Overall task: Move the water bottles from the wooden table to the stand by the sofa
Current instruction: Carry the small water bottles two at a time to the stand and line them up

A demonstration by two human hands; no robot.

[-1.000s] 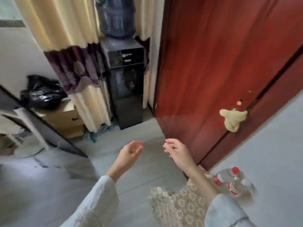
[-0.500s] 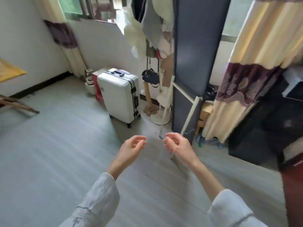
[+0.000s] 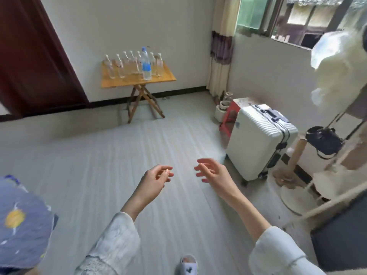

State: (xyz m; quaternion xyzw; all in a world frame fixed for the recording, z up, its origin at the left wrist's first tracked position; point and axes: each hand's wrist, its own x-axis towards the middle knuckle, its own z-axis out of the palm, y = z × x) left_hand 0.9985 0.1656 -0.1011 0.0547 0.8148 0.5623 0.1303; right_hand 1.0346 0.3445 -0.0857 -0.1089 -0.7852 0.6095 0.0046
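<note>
Your hands hung empty over the floor, the bottles far off on the wooden table

The grey floor (image 3: 123, 155) filled most of the view; a dark red door (image 3: 33, 62) stood at the far left and a white suitcase (image 3: 258, 143) stood upright at the right, below the window (image 3: 278, 14). Against the far wall stood the folding wooden table (image 3: 137, 79), and on it a cluster of clear water bottles (image 3: 127, 65), upright and close together, with one taller blue-labelled bottle (image 3: 146, 65) at their near right edge. You held your left hand (image 3: 154, 182) and right hand (image 3: 213, 173) near you, apart, fingers loosely curled, gripping nothing, well away from the table
</note>
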